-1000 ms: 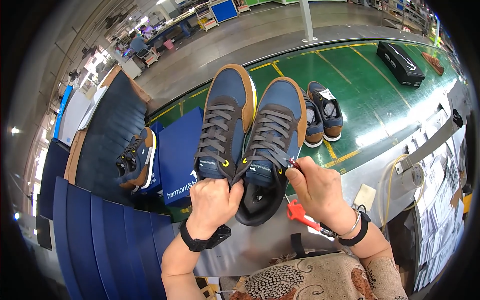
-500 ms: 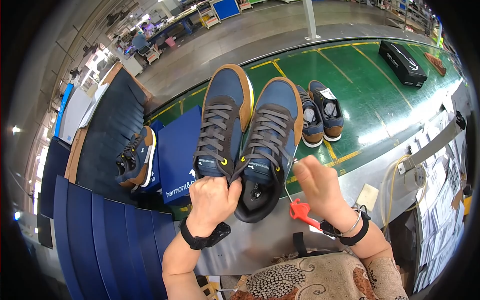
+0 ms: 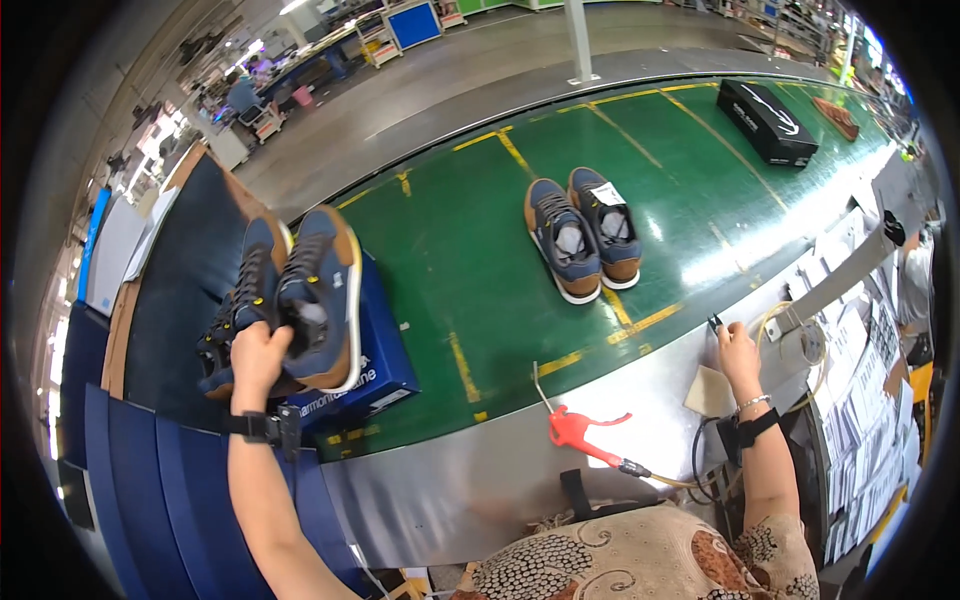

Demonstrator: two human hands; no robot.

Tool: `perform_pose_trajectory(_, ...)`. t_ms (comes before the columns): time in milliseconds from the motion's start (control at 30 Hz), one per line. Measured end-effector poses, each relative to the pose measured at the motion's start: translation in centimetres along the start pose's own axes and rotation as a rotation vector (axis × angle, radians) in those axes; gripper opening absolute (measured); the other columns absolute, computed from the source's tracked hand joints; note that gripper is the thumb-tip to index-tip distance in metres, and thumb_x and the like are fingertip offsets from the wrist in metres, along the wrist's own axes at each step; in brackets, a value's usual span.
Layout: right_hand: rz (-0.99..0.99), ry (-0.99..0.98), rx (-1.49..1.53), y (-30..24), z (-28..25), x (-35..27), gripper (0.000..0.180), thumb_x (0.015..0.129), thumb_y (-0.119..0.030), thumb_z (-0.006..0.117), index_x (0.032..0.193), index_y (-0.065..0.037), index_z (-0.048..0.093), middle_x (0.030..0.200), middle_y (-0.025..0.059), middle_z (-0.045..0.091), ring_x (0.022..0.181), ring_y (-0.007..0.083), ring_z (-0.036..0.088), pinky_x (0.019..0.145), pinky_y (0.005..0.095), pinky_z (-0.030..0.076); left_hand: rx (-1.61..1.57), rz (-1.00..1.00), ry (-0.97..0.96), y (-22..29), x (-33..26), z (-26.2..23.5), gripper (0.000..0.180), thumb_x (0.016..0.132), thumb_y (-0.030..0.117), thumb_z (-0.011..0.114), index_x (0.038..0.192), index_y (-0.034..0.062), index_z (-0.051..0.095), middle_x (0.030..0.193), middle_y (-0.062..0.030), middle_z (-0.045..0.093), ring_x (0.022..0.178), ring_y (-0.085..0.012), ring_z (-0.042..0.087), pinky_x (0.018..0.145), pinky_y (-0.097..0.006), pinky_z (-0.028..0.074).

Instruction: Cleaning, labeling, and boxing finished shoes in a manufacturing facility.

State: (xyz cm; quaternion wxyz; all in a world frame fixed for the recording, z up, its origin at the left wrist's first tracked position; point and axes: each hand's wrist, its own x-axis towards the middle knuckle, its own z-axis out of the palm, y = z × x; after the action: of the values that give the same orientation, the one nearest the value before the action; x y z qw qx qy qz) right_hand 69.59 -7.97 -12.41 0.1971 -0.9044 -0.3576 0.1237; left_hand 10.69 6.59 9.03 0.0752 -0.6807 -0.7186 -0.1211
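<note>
From where I stand, the left arm reaches up from the lower left, its hand (image 3: 258, 362) closed knuckles-up on the heel ends of two shoes (image 3: 318, 275). The right arm rises at the right side, its hand (image 3: 739, 362) pinching a small dark thing (image 3: 714, 323), too small to name. The shoes sit in the left of the frame, running up from the left hand, partly covering a blue box (image 3: 388, 345). Their toes point to the upper edge, long axes close to upright, side by side.
</note>
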Motion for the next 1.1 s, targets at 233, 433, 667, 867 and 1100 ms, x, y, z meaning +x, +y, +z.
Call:
perform_pose_trajectory(233,-0.18,0.095,-0.367,2.8,0.3,-0.1,0.024,0.078,-0.02,0.058,0.096,-0.004,0.06,0.097,0.016,0.058,0.087,0.0352,0.057,0.077,0.0445,0.048,-0.104,-0.254,-0.073,-4.8,-0.3,4.3,0.042,0.069,0.028,0.066,0.095,-0.0037,0.062,0.085,-0.0202,0.066,0.085,-0.0361,0.063,0.077,-0.041,0.048)
perform_pose_trajectory(433,-0.788,0.045,0.086,-3.7,1.6,-6.9,0.029,0.068,-0.02,0.067,0.089,-0.003,0.055,0.081,0.018,0.055,0.078,0.0353,0.055,0.068,0.0453,0.045,-0.09,0.19,0.688,1.1,-8.1,7.4,0.018,0.082,0.006,0.056,0.099,-0.0008,0.058,0.097,-0.0162,0.058,0.091,-0.0336,0.054,0.079,-0.04,0.042)
perform_pose_trajectory(667,-1.117,-0.373,-0.155,-7.0,3.0,-14.4,0.073,0.062,-0.031,0.075,0.124,-0.01,0.045,0.107,0.0124,0.053,0.095,0.0297,0.054,0.08,0.0489,0.041,-0.218,0.065,0.109,2.7,-12.0,14.3,0.024,0.077,0.018,0.065,0.065,0.0014,0.054,0.059,-0.0127,0.057,0.057,-0.0315,0.056,0.057,-0.041,0.043)
perform_pose_trajectory(867,-1.176,-0.608,0.267,-13.1,-1.1,-14.4,0.064,0.07,-0.018,0.064,0.128,-0.007,0.041,0.11,0.0157,0.054,0.1,0.0325,0.053,0.089,0.0493,0.039,-0.221,-0.191,-0.134,2.8,-7.9,13.7,0.034,0.077,0.023,0.064,0.104,0.0037,0.058,0.106,-0.0176,0.058,0.1,-0.0349,0.055,0.087,-0.043,0.044)
perform_pose_trajectory(1100,-1.0,-0.482,0.007,-12.1,2.9,-12.6,0.065,0.072,-0.025,0.067,0.127,-0.007,0.039,0.09,0.0155,0.056,0.083,0.0324,0.057,0.075,0.0405,0.048,0.219,0.045,0.677,5.9,-10.7,-4.9,0.03,0.075,0.01,0.065,0.103,0.0019,0.059,0.109,-0.0155,0.056,0.108,-0.0327,0.05,0.096,-0.045,0.036)
